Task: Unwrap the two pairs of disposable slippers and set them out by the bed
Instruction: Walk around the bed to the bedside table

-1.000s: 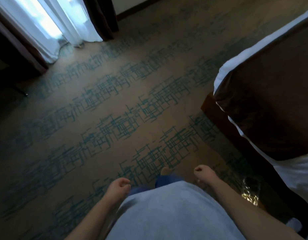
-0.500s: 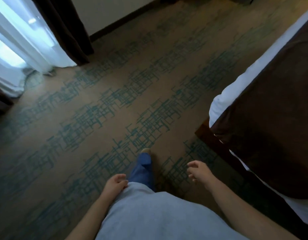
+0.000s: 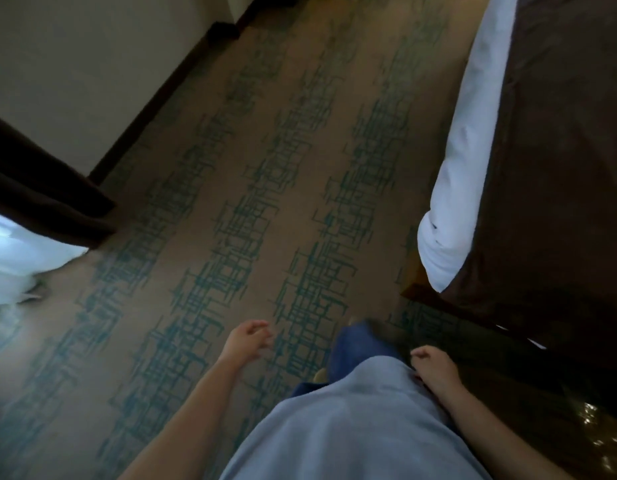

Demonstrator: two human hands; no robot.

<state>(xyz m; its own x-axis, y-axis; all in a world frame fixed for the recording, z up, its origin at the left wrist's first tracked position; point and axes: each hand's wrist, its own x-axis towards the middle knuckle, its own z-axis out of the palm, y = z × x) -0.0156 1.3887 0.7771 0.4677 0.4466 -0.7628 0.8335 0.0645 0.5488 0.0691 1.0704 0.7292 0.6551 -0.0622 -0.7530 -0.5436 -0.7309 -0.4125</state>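
Both hands, left [image 3: 246, 341] and right [image 3: 433, 367], hang loosely curled, holding nothing.

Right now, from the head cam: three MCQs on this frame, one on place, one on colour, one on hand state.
1. The bed lies on which side of the view?
A. right
B. left
C. bottom centre

2. The carpet pattern lines are:
A. red
B. teal
C. yellow

3. The hands are:
A. both holding slippers
B. one holding a wrapper
C. both empty, fingers loosely curled

Key: 1 A, the white sheet and brown cover fill the right edge. 2 B, teal crosshatch on a tan ground. 3 C, nothing shows in the left hand or the right hand; no slippers are in view.
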